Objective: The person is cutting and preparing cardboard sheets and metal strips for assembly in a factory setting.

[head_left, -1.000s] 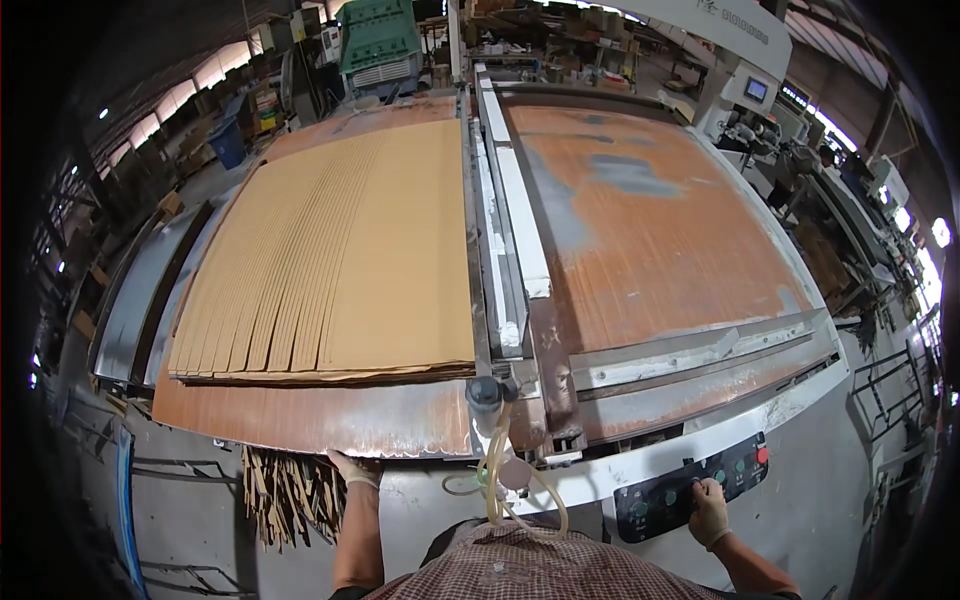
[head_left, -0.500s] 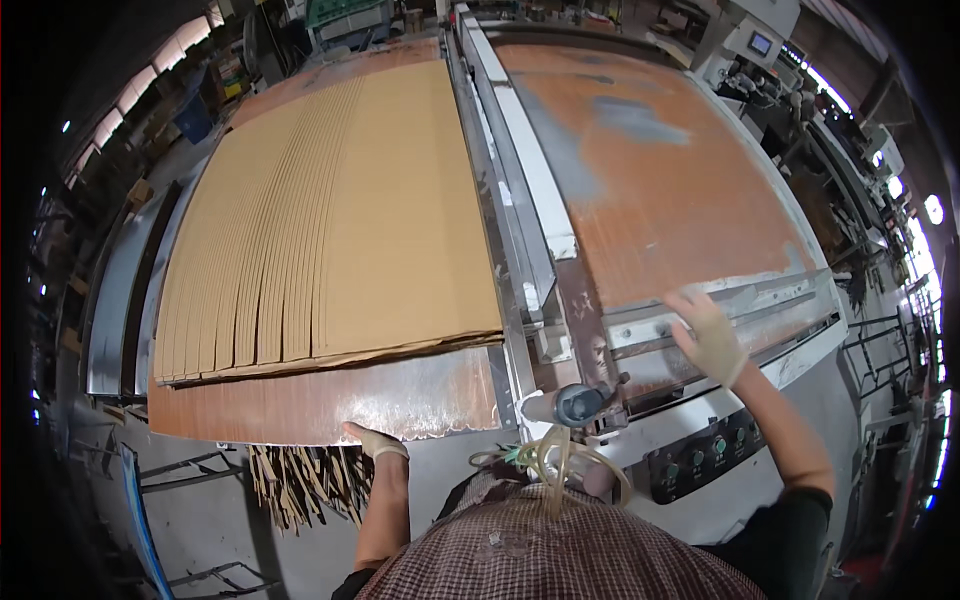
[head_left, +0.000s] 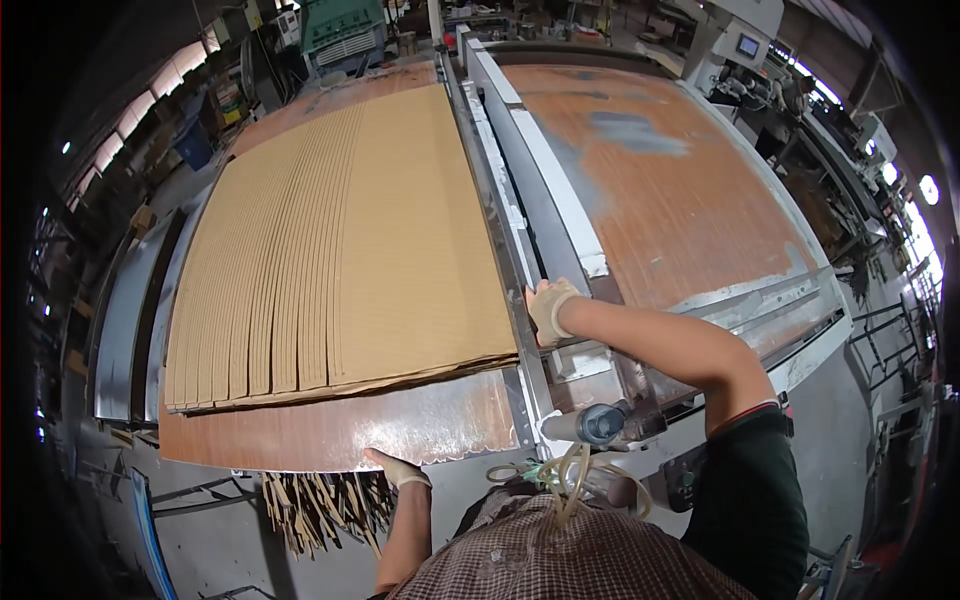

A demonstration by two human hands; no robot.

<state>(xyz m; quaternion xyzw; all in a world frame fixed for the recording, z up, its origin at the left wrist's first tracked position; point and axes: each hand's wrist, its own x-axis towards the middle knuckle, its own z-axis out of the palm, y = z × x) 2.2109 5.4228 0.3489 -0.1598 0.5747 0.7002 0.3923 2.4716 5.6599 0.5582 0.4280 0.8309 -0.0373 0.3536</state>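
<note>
A fanned stack of brown cardboard sheets [head_left: 420, 230] lies on the left tabletop [head_left: 330, 440], its long right side along a metal rail [head_left: 535, 385]. My left hand [head_left: 405, 472], in a pale glove with bare fingertips, holds the table's front edge, thumb on top and the other fingers hidden below. My right hand [head_left: 550, 310], gloved alike, reaches across to the gap between that rail and the white machine beam [head_left: 555, 185]. Its fingers are bent down beside the near right corner of the stack. Whatever they may hold is hidden.
Right of the beam lies a second brown, worn tabletop [head_left: 700, 220]. A grey cylinder [head_left: 590, 425] with looped clear hoses [head_left: 570, 480] stands close to my body. Cardboard offcuts [head_left: 325, 510] lie below the left table's front. A small screen [head_left: 748, 46] is at the far right.
My right hand has moved left from the right tabletop's near edge to the gap beside the rail. My left hand stays on the table edge. The view has shifted slightly.
</note>
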